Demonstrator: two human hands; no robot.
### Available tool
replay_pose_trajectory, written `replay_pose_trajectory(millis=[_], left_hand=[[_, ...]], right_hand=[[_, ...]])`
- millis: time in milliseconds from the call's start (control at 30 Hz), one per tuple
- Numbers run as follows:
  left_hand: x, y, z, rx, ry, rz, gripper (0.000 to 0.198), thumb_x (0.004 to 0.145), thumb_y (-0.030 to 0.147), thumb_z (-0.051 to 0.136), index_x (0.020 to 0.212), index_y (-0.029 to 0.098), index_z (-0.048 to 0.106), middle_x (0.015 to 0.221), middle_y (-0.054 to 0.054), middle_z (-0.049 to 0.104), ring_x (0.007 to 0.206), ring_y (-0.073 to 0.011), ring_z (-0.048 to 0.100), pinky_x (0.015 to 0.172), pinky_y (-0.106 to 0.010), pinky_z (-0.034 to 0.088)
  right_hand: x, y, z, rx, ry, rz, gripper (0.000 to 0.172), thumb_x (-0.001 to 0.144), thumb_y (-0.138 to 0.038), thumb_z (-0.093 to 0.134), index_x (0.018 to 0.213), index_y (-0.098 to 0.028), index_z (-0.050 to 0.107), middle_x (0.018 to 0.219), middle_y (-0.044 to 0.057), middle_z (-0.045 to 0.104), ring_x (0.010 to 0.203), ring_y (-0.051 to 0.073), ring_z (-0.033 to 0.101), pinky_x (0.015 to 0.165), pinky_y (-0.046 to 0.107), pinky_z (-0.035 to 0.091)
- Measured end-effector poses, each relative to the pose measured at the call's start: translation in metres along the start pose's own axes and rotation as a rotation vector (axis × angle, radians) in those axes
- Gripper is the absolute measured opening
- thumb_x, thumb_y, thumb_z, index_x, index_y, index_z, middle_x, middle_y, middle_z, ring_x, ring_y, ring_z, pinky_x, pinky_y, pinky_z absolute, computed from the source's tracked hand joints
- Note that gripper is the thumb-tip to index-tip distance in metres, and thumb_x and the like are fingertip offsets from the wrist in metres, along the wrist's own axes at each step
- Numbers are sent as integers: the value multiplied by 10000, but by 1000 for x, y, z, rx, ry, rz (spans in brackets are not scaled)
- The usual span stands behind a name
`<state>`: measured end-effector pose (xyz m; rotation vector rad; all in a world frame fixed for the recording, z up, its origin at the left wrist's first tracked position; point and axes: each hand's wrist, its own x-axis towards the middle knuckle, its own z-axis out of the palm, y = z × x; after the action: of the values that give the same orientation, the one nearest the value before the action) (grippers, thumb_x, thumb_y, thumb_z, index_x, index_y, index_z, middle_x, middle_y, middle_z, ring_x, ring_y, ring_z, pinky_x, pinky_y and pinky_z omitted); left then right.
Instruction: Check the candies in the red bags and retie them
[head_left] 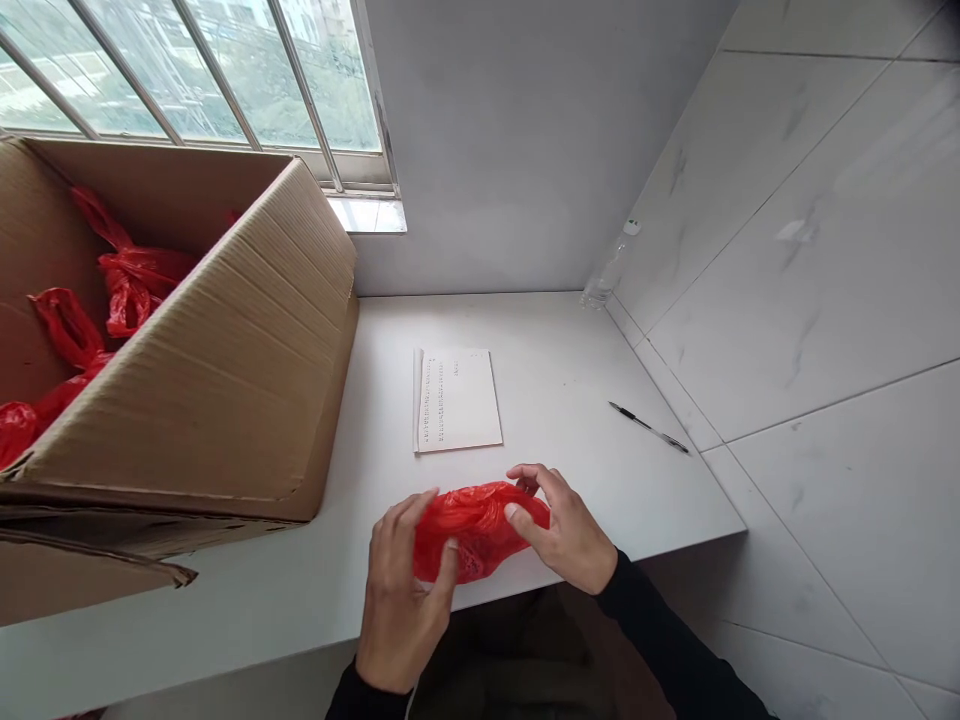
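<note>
A red plastic bag [474, 525] rests at the table's front edge, crumpled and bulging, with its contents hidden inside. My left hand [405, 590] cups its left end, thumb against the near side and fingers along the far edge. At the opposite end, my right hand [562, 525] holds the bag between thumb and fingers. Just beyond the bag lies an open notebook [469, 400] with handwritten columns on its page.
A large cardboard box [225, 370] on the left contains several red plastic bags [139, 275]. A black pen [649, 427] lies to the right on the white table [555, 350]. A clear plastic bottle [607, 268] stands in the far corner, near the tiled wall [810, 250].
</note>
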<state>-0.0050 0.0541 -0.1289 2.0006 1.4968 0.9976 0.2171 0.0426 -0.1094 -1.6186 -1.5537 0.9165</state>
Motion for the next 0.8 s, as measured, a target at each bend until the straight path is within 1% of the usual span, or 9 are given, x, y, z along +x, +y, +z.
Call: replay_pose_trajectory(millis=[133,200,333,400,500,600,667,733,800], left_hand=[[0,-1,0,-28,41,23,230,902,276,572,1112,293,666,1072,-43,651,1038,-242,569,914,-386,478],[0,-3,-9,-82,123,-153,167,888,329,593,1023,274,673,1011,-30,675,958,-228,596,841,-342,481],[1,2,-27,-218,223,-506,297,836,476,637,1031,257,680,1042,-30,699,957,-237,624,830,-320,470],[1,9,-30,-287,202,-470,362,813,482,664,1105,267,666,1132,-38,684,1061,-254,613,909,-331,459],[1,20,-29,-274,160,-346,375,794,433,706,1135,289,639,1169,-35,657,1104,-248,598,974,-344,432],[-1,26,-31,-191,170,-274,240,821,407,688,1030,291,665,1103,-20,633,1036,-220,597,921,-321,442],[-2,30,-37,-135,268,-271,195,835,415,673,984,290,685,1093,-17,604,1022,-208,591,899,-309,448],[-4,37,-44,-89,376,-285,207,825,434,680,968,287,704,1063,-16,596,1002,-202,590,877,-297,457],[-4,47,-49,-117,385,-332,221,825,448,680,973,288,713,1031,-10,634,976,-194,601,859,-281,462]], right_hand=[[1,-2,2,15,-21,-17,143,931,-340,559,986,-235,638,916,15,643,897,192,569,818,340,472],[1,2,-2,52,44,20,155,955,-335,513,907,-224,609,862,8,631,842,182,568,791,334,465],[0,8,-12,248,73,100,139,976,-297,446,961,-218,559,957,23,632,898,174,592,842,327,488],[-2,5,-14,313,50,72,143,955,-253,469,1070,-220,547,1078,35,622,996,173,586,926,332,479],[-6,-4,-13,317,17,40,330,916,-254,559,1241,-240,506,1078,19,605,1019,169,579,972,333,460],[-6,-12,-13,289,1,46,194,933,-333,576,1100,-235,587,960,2,619,921,164,594,884,309,479],[-5,-13,-16,310,40,51,155,964,-367,535,980,-224,594,925,0,627,874,155,603,818,290,488],[-6,-12,-21,342,100,72,164,989,-365,488,979,-228,577,934,1,630,847,148,609,769,277,500],[-10,-13,-24,326,159,76,144,991,-338,483,1051,-240,570,1031,15,633,910,154,616,814,294,515]])
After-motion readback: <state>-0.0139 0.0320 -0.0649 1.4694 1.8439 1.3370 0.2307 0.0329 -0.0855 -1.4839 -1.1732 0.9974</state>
